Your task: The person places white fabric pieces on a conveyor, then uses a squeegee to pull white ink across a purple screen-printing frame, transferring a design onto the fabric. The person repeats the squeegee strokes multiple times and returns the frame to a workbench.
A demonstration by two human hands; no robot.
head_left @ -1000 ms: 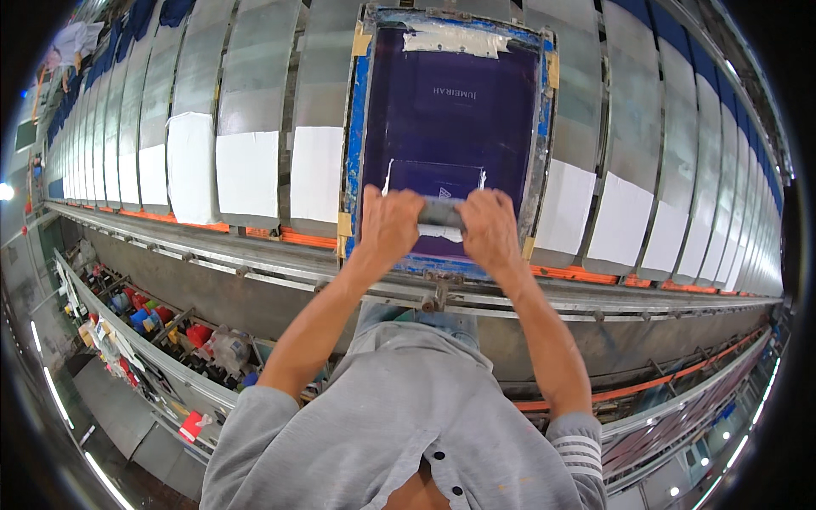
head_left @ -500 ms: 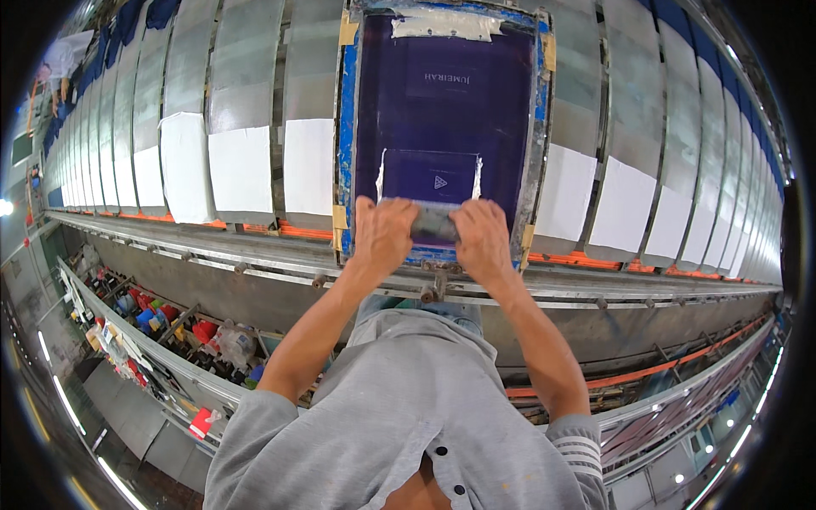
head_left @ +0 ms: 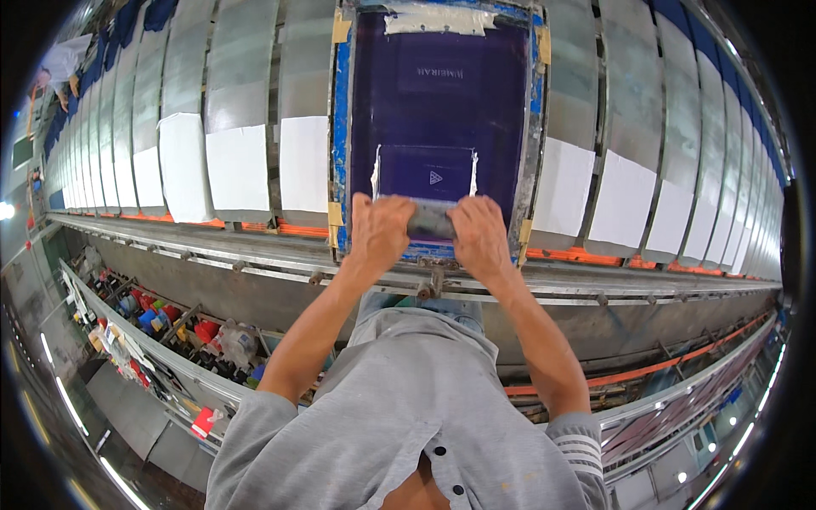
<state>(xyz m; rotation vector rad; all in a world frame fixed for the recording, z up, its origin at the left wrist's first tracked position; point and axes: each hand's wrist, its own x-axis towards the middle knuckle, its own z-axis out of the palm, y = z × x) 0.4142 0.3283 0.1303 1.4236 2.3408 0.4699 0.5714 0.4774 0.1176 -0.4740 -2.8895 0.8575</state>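
Note:
Both my hands grip a squeegee (head_left: pixel 432 221) at the near end of a printing screen. My left hand (head_left: pixel 380 231) is wrapped round its left end and my right hand (head_left: pixel 481 238) round its right end. Dark purple mesh (head_left: pixel 433 110) fills the screen, inside a worn blue-and-metal frame (head_left: pixel 342 127) with tan tape on its sides. Thick white ink (head_left: pixel 438 20) lies in a band across the far end. Thinner white ink streaks (head_left: pixel 474 170) run along both sides of a small triangle mark, just beyond the squeegee. The squeegee hides its own lower edge.
White cloth pieces (head_left: pixel 236 170) lie on a long row of metal boards (head_left: pixel 238 59) on both sides. A metal rail (head_left: pixel 280 259) runs along the near edge. Behind me at left, a shelf holds coloured containers (head_left: pixel 153 319). Another person (head_left: pixel 64 64) stands far left.
The screen and my hands sit slightly further left in the picture. Both hands keep their hold on the squeegee at the near end of the mesh.

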